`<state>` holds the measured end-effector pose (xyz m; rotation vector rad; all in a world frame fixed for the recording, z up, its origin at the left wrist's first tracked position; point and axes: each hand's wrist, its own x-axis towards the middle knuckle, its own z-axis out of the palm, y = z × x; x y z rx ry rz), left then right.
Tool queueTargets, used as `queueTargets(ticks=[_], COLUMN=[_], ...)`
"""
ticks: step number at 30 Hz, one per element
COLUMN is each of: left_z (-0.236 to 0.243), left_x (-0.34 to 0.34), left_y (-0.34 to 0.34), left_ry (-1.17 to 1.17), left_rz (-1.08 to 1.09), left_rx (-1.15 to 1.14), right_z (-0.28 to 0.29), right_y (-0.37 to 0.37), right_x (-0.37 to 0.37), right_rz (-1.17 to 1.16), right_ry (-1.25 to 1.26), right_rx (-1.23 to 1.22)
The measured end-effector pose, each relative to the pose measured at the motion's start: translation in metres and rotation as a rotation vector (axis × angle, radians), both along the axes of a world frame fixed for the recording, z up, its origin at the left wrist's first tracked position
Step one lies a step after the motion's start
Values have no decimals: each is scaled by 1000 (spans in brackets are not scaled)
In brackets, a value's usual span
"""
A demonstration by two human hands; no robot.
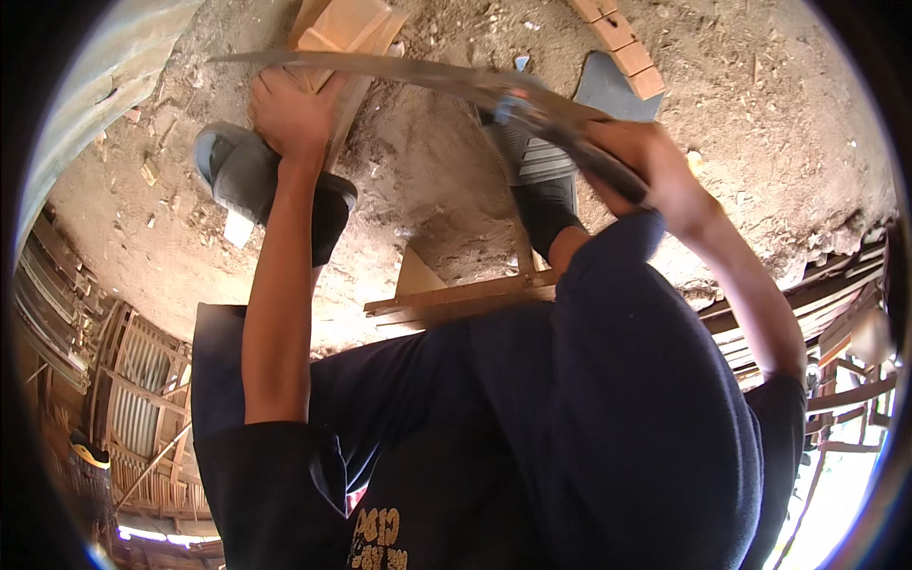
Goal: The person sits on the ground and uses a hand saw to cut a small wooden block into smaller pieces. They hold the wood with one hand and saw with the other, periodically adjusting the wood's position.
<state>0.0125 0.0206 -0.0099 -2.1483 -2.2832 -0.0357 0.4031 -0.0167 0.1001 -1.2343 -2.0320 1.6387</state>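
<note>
A long hand saw, blurred, crosses the top of the view, its tip at the left and its blade over a piece of reddish wood. My right hand is closed round the saw's handle at the right, beside my raised knee. My left hand grips the wood just below the blade, fingers bent over it. My left sandal is below that hand, by the board. My right sandal lies under the saw, partly hidden by it.
A row of small wooden blocks lies at the top right beside a grey flat piece on the dirt floor. Wooden strips lie near my legs. A corrugated sheet borders the left; stacked planks are at the right.
</note>
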Motion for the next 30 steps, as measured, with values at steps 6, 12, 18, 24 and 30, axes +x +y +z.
queueTargets(ticks=[6, 12, 18, 24, 30], left_z=[-7, -1, -11, -2, 2], left_x=[-6, -5, -10, -16, 0], left_y=[4, 1, 8, 11, 9], left_ry=[-54, 23, 9, 27, -15], left_rz=[-63, -17, -85, -33, 24], left_rx=[15, 19, 15, -18, -4], right_z=[-28, 4, -28, 0, -8], right_y=[23, -17, 25, -6, 14], right_x=[-78, 15, -82, -13, -20], right_rz=[-58, -51, -86, -76, -94], right_ry=[84, 8, 102, 3, 93], right_rx=[121, -23, 126, 12, -19])
